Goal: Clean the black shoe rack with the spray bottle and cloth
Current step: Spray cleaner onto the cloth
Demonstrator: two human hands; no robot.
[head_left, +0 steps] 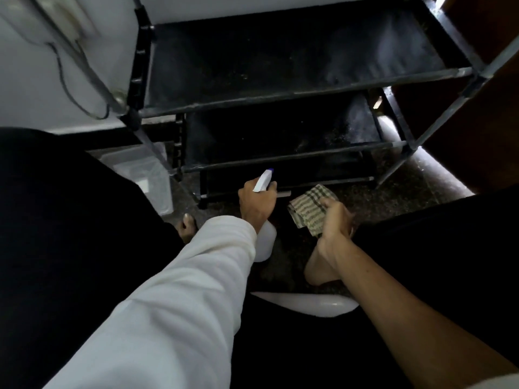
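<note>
The black shoe rack (295, 94) stands ahead of me with three fabric shelves, the upper ones dusty and speckled. My left hand (257, 202) grips a white spray bottle (265, 179) by its neck, the blue-tipped nozzle pointing at the lowest shelf. The bottle's body shows below my wrist. To the right, my right hand (335, 217) holds a crumpled green-and-white checked cloth (307, 209) just in front of the rack's bottom rail.
A white wall with a hanging cable (67, 80) lies to the left. A clear plastic packet (146, 175) sits on the floor by the rack's left leg. Dark wooden furniture (483, 80) stands right. My bare feet (317, 265) rest on speckled floor; a white seat edge (309, 303) is below.
</note>
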